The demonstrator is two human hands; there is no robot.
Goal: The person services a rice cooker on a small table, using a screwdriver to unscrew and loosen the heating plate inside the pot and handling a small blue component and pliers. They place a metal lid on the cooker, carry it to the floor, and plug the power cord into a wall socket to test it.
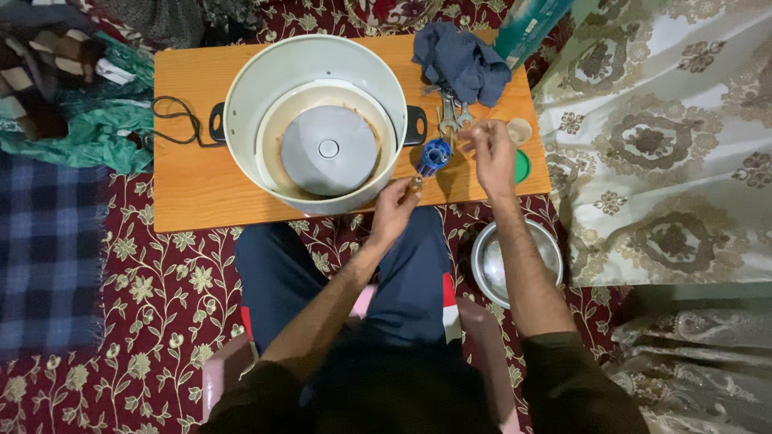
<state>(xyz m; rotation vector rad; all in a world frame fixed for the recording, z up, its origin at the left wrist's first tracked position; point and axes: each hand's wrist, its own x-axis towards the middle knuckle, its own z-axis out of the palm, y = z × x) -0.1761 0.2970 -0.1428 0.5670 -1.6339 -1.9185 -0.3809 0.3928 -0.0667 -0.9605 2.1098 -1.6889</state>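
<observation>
My left hand (396, 207) is at the near edge of the wooden table (193, 185), fingers closed on a screwdriver with a blue handle (433, 156); its handle end points away from me. My right hand (490, 149) hovers above the table's right part with fingertips pinched together; whether a small part is between them is too small to tell. A white rice cooker body (315, 120) with black side handles stands on the table left of both hands, its grey heating plate showing inside.
Metal wrenches (452, 115) and a crumpled blue cloth (465, 60) lie behind my right hand. A small beige cup (520, 129) and a green lid (523, 166) sit at the table's right edge. A steel bowl (490, 261) rests on the carpet. A black cord (173, 116) trails left.
</observation>
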